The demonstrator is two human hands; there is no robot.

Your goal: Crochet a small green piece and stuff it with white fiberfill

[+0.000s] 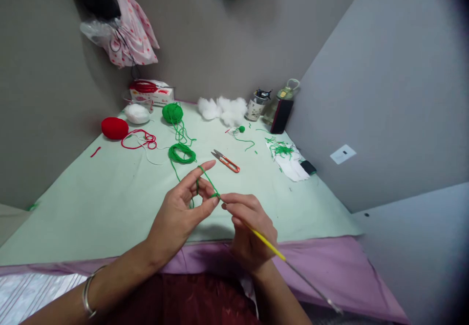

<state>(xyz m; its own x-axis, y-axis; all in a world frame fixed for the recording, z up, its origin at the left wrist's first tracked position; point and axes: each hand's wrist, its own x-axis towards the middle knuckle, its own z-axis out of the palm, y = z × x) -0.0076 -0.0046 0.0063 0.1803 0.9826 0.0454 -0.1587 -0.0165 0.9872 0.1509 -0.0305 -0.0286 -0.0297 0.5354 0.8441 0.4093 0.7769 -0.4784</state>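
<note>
Above the counter (110, 203), the left hand (183, 207) has green yarn (205, 176) looped over its fingers. The right hand (249, 232) grips a crochet hook (271, 247) at the loop. Only the starting loop shows; no stitched fabric yet.

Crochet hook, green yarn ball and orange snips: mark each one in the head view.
crochet hook (269, 245): head view, on its yellow handle below the right hand.
green yarn ball (172, 113): head view, middle of the ball.
orange snips (227, 162): head view, on the orange handle.
</note>
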